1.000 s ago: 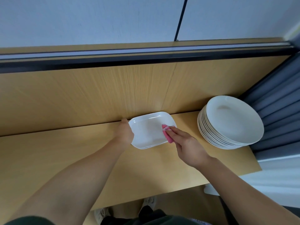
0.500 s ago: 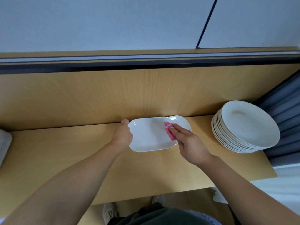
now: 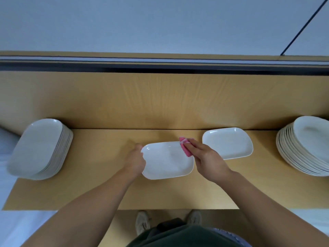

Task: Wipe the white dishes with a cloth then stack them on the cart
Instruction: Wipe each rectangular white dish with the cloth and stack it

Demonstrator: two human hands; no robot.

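A white rectangular dish (image 3: 166, 160) is in front of me over the wooden shelf (image 3: 89, 193). My left hand (image 3: 135, 162) grips its left edge. My right hand (image 3: 207, 157) pinches a pink cloth (image 3: 185, 147) against the dish's right rim. A second white rectangular dish (image 3: 227, 142) lies flat on the shelf just to the right, apart from my hand. At the left stands a tall stack of rectangular dishes (image 3: 40, 148). A stack of round white plates (image 3: 306, 145) sits at the far right.
A wooden back panel (image 3: 160, 100) rises behind the shelf, with a dark rail (image 3: 160, 67) along its top. The shelf's front edge runs just above my shoes (image 3: 142, 222). Bare wood lies between the left stack and my left hand.
The view has swung left, bringing the left stack into sight. The dish I hold has come away from the back panel toward me, and a second dish now shows on the shelf to its right.
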